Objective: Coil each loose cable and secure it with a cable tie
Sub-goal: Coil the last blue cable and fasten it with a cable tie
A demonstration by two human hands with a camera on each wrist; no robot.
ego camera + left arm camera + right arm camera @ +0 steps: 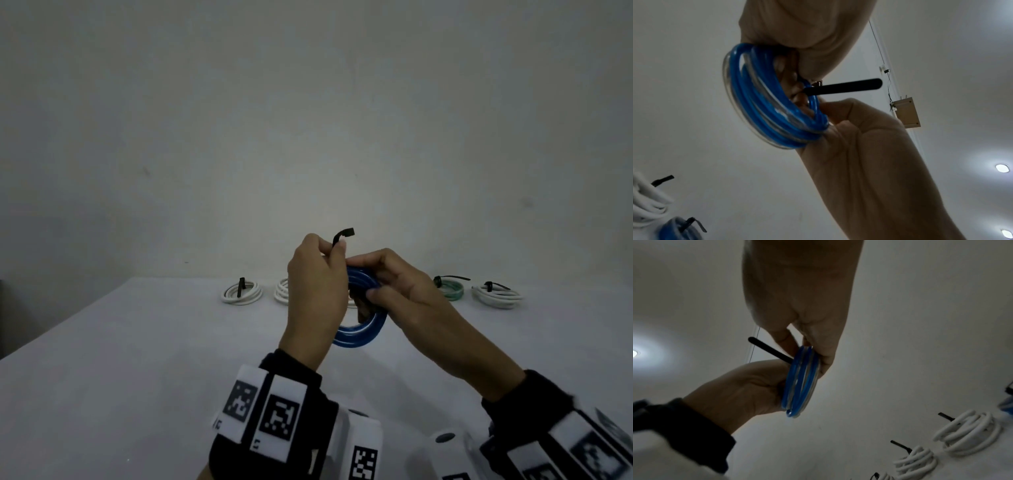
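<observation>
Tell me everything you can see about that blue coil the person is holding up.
The blue coiled cable is glossy, plastic-looking cord with a clear sheath, wound into several round loops. It is held on edge above the white table. The right hand grips its upper part; the left hand pinches a black cable tie whose end sticks up by the coil's top.

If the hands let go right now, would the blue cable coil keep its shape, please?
Probably not: the blue cable coil looks springy, and its loops already sit uneven. The black tie still has a free end, so it may not be cinched. Glossy tubing could slip through the right hand.
</observation>
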